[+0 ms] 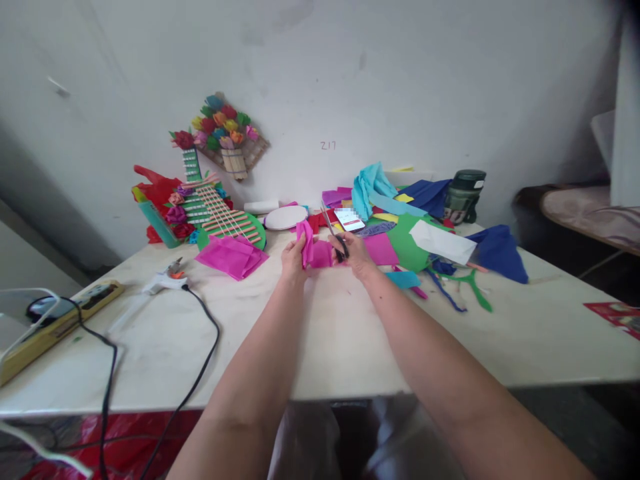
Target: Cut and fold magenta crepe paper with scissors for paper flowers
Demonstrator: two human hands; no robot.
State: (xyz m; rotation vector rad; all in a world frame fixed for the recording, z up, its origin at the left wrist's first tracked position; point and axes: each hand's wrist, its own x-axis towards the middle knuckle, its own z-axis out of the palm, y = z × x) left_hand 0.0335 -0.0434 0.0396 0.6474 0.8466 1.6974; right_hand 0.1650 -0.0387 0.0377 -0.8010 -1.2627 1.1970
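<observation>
Pink paper (305, 244) is pinched in left fingers (293, 251), right fingers (351, 244) gripping scissors (331, 231), phone (350, 221) just beyond

held crepe paper (305, 241): magenta | scissors (341, 251): black handles, grey blades | folded paper pile (233, 259): magenta | large sheet (406, 239): green | crumpled paper (370, 190): turquoise | pointed sheet (500, 253): dark blue | flask (465, 200): dark green | glue gun (167, 281): white, orange nozzle | power strip (30, 358): yellow | surface (345, 353): off-white, faint brownish streaks | flower bouquet (220, 123): red, yellow, orange, blue, pink, green
</observation>
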